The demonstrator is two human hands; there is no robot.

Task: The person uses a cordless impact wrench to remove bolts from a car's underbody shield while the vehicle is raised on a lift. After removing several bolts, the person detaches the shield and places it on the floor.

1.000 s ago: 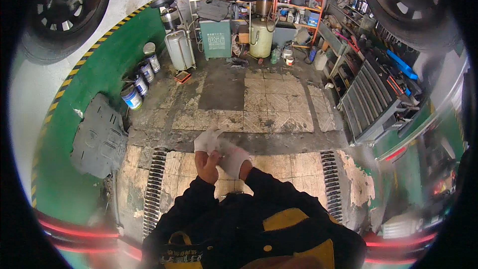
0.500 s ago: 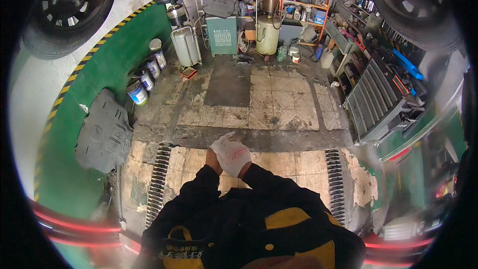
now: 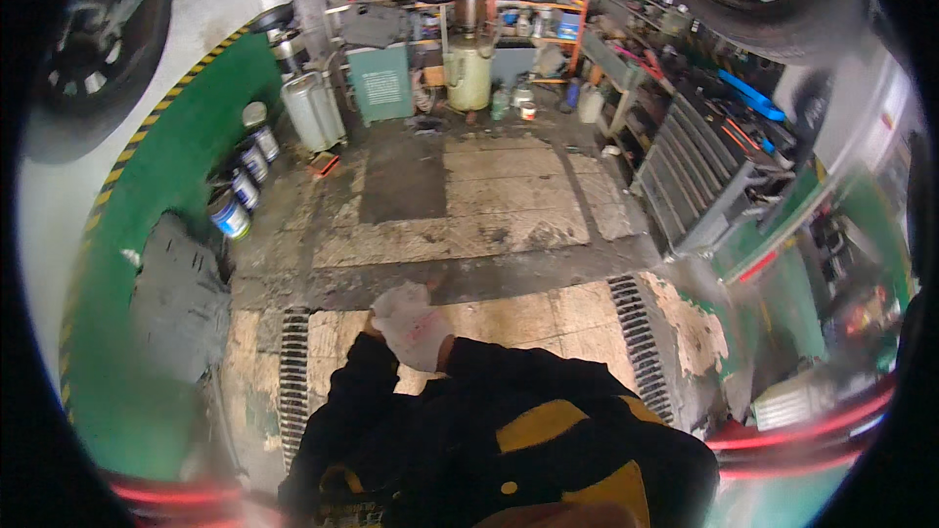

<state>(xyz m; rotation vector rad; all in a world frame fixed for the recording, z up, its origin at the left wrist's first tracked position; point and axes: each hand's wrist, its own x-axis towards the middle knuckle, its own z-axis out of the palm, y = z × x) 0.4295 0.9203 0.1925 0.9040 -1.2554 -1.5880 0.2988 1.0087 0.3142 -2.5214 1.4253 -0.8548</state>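
Observation:
My right hand [image 3: 411, 329] wears a white glove with faint red print and is held out in front of my body. Close against its left side is my left hand [image 3: 371, 325]; only a bit of bare skin shows at the cuff, and the rest is hidden behind the glove. A small skin-toned tip pokes out beyond the far edge of the glove. Blur keeps me from telling how the fingers of either hand are set, or whether they hold anything. Both forearms are in dark sleeves.
Metal floor grates [image 3: 294, 381] flank me. Paint cans [image 3: 229, 212] and a grey plastic panel [image 3: 180, 298] line the green left wall. A tool cabinet [image 3: 685, 171] is at right. Ahead are a green box [image 3: 381, 84], a tank [image 3: 469, 76] and shelves. Raised wheels [image 3: 763, 0] hang above.
The whole scene has shifted left and tilted as my head turned right. My hands stay together, with the gloved right hand still against the left one.

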